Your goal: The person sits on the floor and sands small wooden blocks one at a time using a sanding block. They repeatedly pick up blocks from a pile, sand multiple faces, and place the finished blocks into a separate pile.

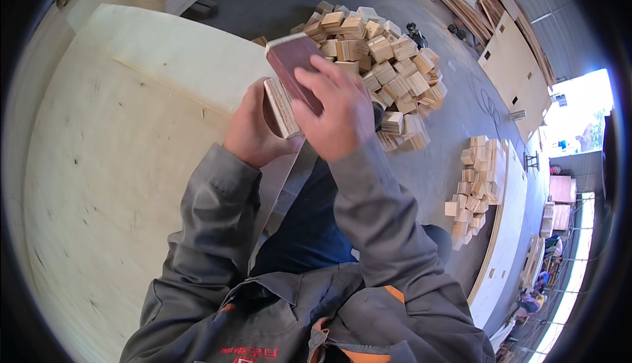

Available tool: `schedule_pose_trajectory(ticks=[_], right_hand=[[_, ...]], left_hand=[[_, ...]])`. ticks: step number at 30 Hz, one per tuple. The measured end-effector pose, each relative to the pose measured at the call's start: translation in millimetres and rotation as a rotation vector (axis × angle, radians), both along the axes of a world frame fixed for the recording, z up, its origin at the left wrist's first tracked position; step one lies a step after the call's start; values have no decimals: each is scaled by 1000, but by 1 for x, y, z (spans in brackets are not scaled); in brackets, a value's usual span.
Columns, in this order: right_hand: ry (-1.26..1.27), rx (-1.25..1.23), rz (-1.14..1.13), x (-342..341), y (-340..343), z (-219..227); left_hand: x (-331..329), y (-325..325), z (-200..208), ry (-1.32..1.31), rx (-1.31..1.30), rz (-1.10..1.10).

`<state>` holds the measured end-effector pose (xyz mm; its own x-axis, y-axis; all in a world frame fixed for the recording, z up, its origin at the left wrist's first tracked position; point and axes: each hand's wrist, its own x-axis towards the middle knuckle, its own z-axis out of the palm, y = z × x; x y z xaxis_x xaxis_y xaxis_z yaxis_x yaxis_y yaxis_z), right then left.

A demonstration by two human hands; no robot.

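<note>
My left hand [250, 132] is closed round a small plywood block [282, 107], whose layered edge faces up between thumb and fingers. In my right hand [341, 109] is a reddish-brown sanding block [293, 60] with a pale edge, tilted over the plywood block. The fingers of that hand lie along its brown face and look slightly blurred. Whether the sanding block touches the plywood I cannot tell. Both hands are above the right edge of a large plywood sheet [131, 159].
A big heap of plywood blocks [395, 66] lies on the floor ahead. A smaller stack of blocks [477, 178] is at the right, beside a long pale board [503, 251]. Boards with square holes [513, 73] lean at the far right. My knees are below the hands.
</note>
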<state>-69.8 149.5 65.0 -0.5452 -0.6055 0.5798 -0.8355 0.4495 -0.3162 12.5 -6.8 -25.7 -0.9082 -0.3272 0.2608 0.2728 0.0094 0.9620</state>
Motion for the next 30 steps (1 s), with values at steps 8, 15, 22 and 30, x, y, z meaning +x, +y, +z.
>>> schedule_pose_trajectory(ticks=[8,15,22,30], right_hand=[[-28,35,47,43,38,7],[-89,74,111,84,71,19],[-18,-27,-26,-16,0,-6],[-34,37,-37,28,44,4]], left_hand=[[0,-1,-3,29,-69,27],[7,-1,7,15,-108,27],[2,-3,10,-85,-57,-52],[10,-4,22,-137,-155,-32]])
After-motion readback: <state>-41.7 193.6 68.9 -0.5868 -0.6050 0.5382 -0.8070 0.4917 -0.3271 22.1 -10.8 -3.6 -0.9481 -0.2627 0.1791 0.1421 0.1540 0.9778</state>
